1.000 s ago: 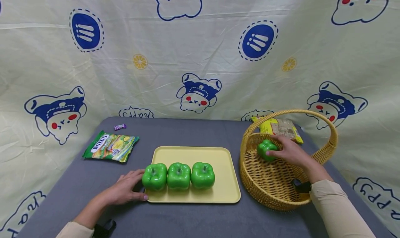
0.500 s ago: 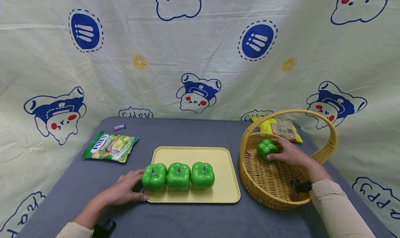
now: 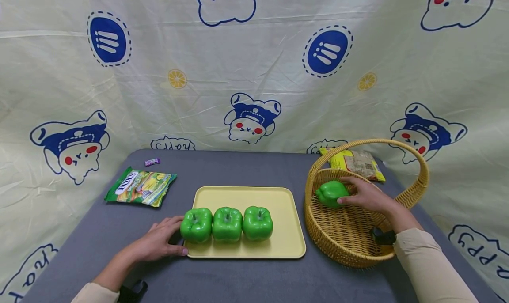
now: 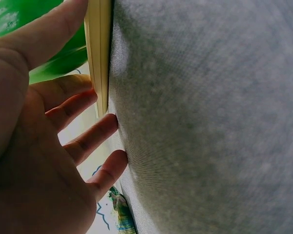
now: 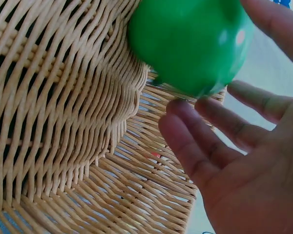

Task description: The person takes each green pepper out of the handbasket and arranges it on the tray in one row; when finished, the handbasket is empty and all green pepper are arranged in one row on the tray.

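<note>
In the head view, three green bell peppers stand in a row along a yellow tray. My left hand lies at the tray's left edge. Its thumb and fingertips touch the rim, with the fingers fairly straight in the left wrist view. Another green bell pepper lies tipped on its side inside a wicker basket, stem to the left. My right hand reaches into the basket beside it. In the right wrist view its fingers are loosely extended at this pepper, not wrapped round it.
Back left on the grey table are a green snack packet and a small purple candy. Behind the basket lies a yellow packet. The basket's tall handle arches near the right forearm.
The bell pepper in the basket has moved slightly left and tipped over onto its side, away from my right fingers. My left hand and the tray stay in place.
</note>
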### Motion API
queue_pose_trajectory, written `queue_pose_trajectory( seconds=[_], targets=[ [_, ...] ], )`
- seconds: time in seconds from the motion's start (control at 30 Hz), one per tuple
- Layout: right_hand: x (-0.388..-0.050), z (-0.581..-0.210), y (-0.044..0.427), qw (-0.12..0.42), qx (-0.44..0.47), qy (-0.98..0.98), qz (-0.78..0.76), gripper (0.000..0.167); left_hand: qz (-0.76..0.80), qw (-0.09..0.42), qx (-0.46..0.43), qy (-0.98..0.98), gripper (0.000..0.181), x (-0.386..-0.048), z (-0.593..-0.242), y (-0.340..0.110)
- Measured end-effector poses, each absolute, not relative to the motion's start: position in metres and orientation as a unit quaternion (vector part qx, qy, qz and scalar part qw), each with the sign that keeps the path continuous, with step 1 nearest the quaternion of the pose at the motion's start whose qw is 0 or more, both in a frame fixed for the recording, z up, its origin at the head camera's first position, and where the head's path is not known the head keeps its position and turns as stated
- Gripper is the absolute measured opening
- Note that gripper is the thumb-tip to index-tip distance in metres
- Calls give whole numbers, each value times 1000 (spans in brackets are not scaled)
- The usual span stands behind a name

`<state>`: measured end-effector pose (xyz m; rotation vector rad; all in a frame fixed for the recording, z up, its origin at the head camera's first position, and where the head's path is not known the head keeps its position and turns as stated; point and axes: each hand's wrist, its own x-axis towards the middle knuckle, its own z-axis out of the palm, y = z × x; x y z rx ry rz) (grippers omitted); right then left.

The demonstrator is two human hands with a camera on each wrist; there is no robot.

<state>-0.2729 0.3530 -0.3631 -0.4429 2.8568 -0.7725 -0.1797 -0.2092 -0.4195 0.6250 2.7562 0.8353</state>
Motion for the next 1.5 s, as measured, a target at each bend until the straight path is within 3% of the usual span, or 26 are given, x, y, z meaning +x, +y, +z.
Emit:
queue_pose_trajectory(
  seconds=[0.47,1.03,1.5],
  targets=[
    [-272,-364,349,105,-187,939,-270,82,280,100,207,932,83,-181,-420,-210],
    [-273,-365,347,178,-165,925,-292,81,281,103,205,932,82,-182,-421,-209],
    [-274,-368,348,191,-179,926,-271,83,282,107,201,932,81,-182,-420,-209]
  ],
)
